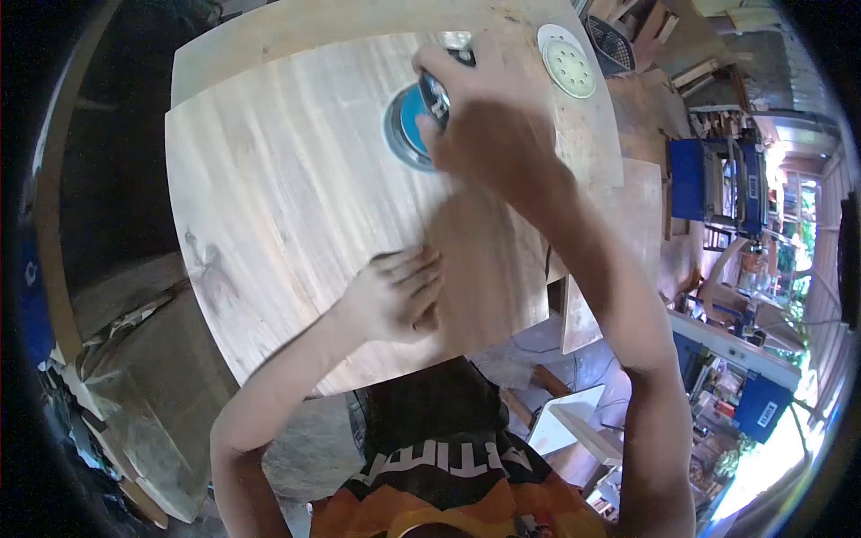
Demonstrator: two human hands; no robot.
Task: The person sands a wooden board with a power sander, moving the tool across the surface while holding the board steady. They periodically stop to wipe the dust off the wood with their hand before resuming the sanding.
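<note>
A wide wooden panel (296, 197) with streaked grain lies flat on a larger work surface (224, 65). At the panel's upper right, my right hand (475, 108) is wrapped round the black top of a sander (413, 121), whose blue and grey round body rests on the wood. My left hand (399, 291) is over the panel near its front edge, below the sander, with its fingers bent. Whether anything lies under those fingers is hidden, and they are slightly blurred.
Round sanding discs with holes (570, 70) lie at the work surface's upper right. A black basket (610, 43) stands beyond them. Blue machines (689, 179) and a white board (565, 417) are at the right. Covered material (157, 394) lies at the left.
</note>
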